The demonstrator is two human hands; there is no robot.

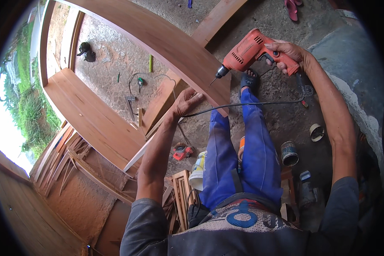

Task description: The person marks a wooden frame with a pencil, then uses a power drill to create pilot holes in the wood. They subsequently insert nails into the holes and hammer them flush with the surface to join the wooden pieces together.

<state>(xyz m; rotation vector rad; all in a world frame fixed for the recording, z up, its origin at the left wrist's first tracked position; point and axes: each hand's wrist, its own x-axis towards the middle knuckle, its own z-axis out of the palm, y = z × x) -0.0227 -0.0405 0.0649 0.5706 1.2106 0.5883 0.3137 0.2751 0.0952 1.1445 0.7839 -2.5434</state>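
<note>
Rough concrete floor (106, 36) meets outdoor greenery (36, 106) at left. Stacked timber strips (55, 154) lie near left. Rightward, a long reddish-brown board (158, 36) runs diagonally from far left to near right. The left hand (187, 102) touches the board's edge by its near end; whether its fingers pinch cannot be told. Just right of it, a slim drill bit (213, 81) points leftward over that end, contact unclear. Farther right, the right hand (292, 52) wraps the grip of a red power drill (245, 50).
</note>
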